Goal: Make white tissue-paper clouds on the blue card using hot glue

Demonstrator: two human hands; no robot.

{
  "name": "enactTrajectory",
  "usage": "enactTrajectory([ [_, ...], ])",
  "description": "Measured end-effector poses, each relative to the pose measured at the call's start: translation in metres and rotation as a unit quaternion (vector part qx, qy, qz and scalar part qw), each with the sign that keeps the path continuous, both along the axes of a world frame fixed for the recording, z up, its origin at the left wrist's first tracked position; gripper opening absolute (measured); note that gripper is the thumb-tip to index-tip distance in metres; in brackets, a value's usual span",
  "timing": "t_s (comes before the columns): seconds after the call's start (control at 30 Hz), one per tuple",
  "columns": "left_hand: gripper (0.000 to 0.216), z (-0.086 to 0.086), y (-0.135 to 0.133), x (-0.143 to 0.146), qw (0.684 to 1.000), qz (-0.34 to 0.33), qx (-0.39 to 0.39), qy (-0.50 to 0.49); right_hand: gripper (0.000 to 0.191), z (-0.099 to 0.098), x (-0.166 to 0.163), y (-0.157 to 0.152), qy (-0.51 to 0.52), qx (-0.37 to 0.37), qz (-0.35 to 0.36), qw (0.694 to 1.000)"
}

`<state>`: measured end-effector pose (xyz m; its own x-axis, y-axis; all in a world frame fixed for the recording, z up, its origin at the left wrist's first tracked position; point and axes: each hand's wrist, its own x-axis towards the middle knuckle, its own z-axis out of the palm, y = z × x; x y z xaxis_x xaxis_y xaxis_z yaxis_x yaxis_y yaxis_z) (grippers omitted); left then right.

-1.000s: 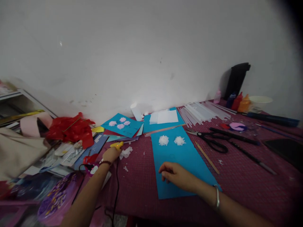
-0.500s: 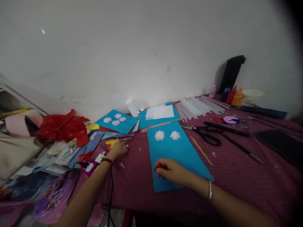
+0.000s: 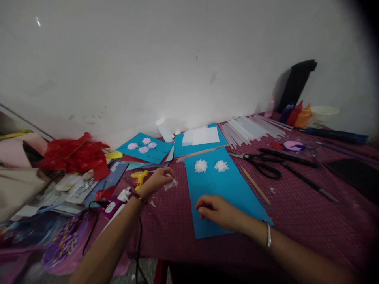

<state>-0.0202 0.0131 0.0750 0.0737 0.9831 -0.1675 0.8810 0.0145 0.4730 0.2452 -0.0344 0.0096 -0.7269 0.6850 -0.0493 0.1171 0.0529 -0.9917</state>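
My left hand [image 3: 156, 182] pinches a small piece of thin white paper [image 3: 169, 184] between thumb and fingers, just left of a blue sheet [image 3: 219, 189]. My right hand [image 3: 213, 210] rests on or just above that sheet's lower part, its fingers curled in and nothing visible in them. Near the sheet's top edge sit two fluffy white paper flowers, a left one [image 3: 200, 165] and a right one [image 3: 221, 165]. A yellow glue gun [image 3: 139, 177] lies beside my left hand.
Black scissors [image 3: 262, 163] and a pencil [image 3: 256, 186] lie right of the sheet. White strips [image 3: 251, 129], paint bottles [image 3: 302, 114] and white paper [image 3: 205, 135] are behind. Left are a blue card with pink flowers [image 3: 142, 145], red plastic [image 3: 74, 156] and a purple power strip [image 3: 111, 207].
My left hand has moved right, away from the glue gun, with the white paper piece now showing in its fingers. The right hand stays almost where it was. The view has shifted slightly.
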Motion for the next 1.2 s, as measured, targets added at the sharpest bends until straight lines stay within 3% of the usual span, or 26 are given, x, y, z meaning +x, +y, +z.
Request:
enactTrajectory([
  [0.13,0.041,0.013,-0.004,-0.017,0.998,-0.013,-0.012,0.063,0.013,0.004,0.001,0.000,-0.012,-0.007,0.000,1.000],
  [0.23,0.026,0.021,-0.009,-0.052,0.983,0.043,-0.001,0.178,0.013,0.007,0.001,-0.002,-0.016,0.001,0.011,1.000],
  [0.37,0.016,0.000,-0.019,-0.072,0.949,0.085,0.022,0.304,0.013,0.007,0.001,-0.003,-0.029,0.019,0.015,0.999],
  [0.47,0.013,-0.021,-0.022,-0.069,0.935,0.090,0.039,0.342,0.014,0.004,0.001,-0.001,-0.033,0.026,0.006,0.999],
  [0.53,0.014,-0.025,-0.019,-0.069,0.931,0.098,0.053,0.348,0.014,0.005,0.002,0.000,-0.041,0.024,0.001,0.999],
  [0.6,0.018,-0.017,-0.016,-0.073,0.929,0.120,0.069,0.344,0.014,0.006,0.002,0.000,-0.049,0.024,-0.001,0.999],
  [0.73,0.034,0.016,-0.018,-0.086,0.941,0.160,0.063,0.292,0.014,0.009,0.003,0.002,-0.046,0.026,-0.005,0.999],
  [0.87,0.042,0.031,-0.029,-0.076,0.966,0.120,0.043,0.226,0.015,0.007,0.004,0.002,-0.040,0.027,-0.003,0.999],
  [1.07,0.030,0.009,-0.027,-0.052,0.975,-0.002,0.006,0.221,0.014,0.003,0.004,0.003,-0.051,0.030,-0.007,0.998],
  [1.2,0.024,0.000,-0.025,-0.072,0.946,0.013,0.034,0.322,0.015,0.008,0.004,0.002,-0.053,0.039,-0.002,0.998],
])
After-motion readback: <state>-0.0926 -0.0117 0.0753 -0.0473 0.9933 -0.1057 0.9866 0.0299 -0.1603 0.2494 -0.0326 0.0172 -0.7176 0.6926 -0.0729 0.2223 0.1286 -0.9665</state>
